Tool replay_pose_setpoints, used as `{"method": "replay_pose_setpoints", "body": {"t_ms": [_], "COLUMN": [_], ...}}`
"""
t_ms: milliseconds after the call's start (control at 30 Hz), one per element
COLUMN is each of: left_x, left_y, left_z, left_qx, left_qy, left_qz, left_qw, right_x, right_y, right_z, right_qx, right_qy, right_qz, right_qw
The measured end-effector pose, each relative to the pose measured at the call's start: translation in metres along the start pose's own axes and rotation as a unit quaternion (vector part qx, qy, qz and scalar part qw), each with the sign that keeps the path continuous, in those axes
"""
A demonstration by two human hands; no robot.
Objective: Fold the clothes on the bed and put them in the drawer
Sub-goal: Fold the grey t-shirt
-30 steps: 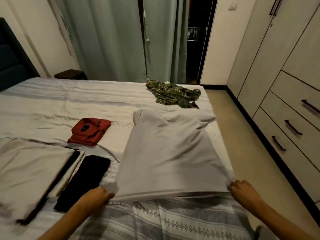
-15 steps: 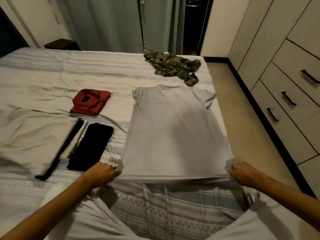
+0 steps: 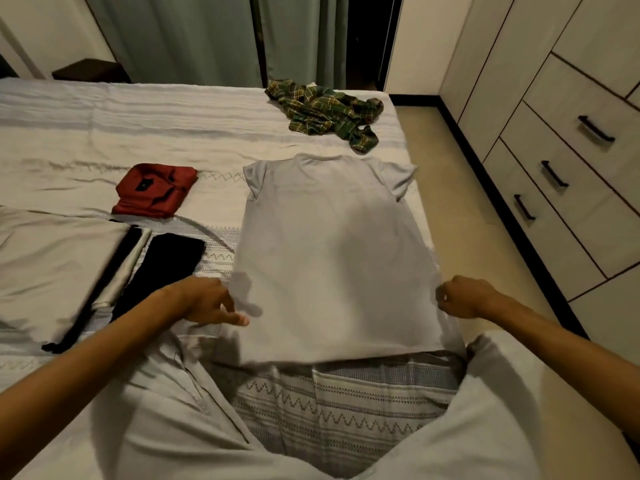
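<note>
Grey T-shirt (image 3: 332,258) flat on bed (image 3: 104,133), between both hands' fingers (image 3: 239,318)

Grey T-shirt (image 3: 332,258) now flat on bed, left hand (image 3: 204,301) released hem, grip opened

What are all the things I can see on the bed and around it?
Light grey cotton T-shirt: one, grey, spread flat on bed's right side.
Crumpled plaid shirt: one, green, far right corner.
Folded red shirt: one, red, left of T-shirt.
Folded black garment: one, black, below red shirt.
Folded cream cloth: one, cream, far left.
Striped bed cover: one, white.
Wooden drawers: three handles, beige, right.
Curtains: grey-green, behind.
Left hand: touching T-shirt's left edge.
Right hand: fingers curled at right edge.
</note>
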State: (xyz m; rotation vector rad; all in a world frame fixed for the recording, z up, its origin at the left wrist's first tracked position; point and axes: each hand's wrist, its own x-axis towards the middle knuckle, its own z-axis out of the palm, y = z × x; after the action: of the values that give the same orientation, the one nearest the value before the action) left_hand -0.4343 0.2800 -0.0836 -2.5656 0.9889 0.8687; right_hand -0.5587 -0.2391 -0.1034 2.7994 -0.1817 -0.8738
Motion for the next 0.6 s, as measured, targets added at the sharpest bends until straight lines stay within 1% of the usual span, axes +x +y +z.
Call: {"method": "replay_pose_setpoints", "body": {"t_ms": [67,133,233,300,367,433,467,533,567,600], "left_x": [0.025,0.056,0.129,0.175,0.237,0.307,0.343,0.407,0.441,0.463], "left_y": [-0.002,0.001,0.008,0.016,0.021,0.023,0.023,0.024,0.025,0.026], "left_z": [-0.027,-0.053,-0.091,-0.104,-0.121,-0.142,-0.152,-0.171,-0.181,-0.187], "left_qx": [-0.053,-0.093,-0.110,-0.117,-0.134,-0.150,-0.158,-0.186,-0.203,-0.211], "left_qy": [0.054,0.081,0.113,0.135,0.165,0.198,0.209,0.218,0.214,0.216], "left_qz": [-0.012,-0.012,0.003,0.024,0.040,0.055,0.061,0.061,0.060,0.054], "left_qw": [0.997,0.992,0.987,0.984,0.976,0.967,0.963,0.956,0.953,0.952], "right_x": [0.017,0.037,0.089,0.125,0.177,0.235,0.264,0.316,0.344,0.361], "right_y": [0.001,-0.001,0.008,0.013,0.022,0.034,0.038,0.047,0.054,0.058], "right_z": [-0.020,-0.038,-0.062,-0.073,-0.084,-0.095,-0.097,-0.105,-0.110,-0.115], "right_qx": [0.058,0.120,0.211,0.289,0.372,0.470,0.534,0.654,0.691,0.708], "right_qy": [0.043,0.047,0.068,0.096,0.131,0.170,0.180,0.176,0.173,0.177], "right_qz": [0.003,-0.003,0.005,0.018,0.040,0.069,0.083,0.115,0.133,0.145], "right_qw": [0.997,0.992,0.975,0.952,0.918,0.864,0.822,0.727,0.689,0.668]}}
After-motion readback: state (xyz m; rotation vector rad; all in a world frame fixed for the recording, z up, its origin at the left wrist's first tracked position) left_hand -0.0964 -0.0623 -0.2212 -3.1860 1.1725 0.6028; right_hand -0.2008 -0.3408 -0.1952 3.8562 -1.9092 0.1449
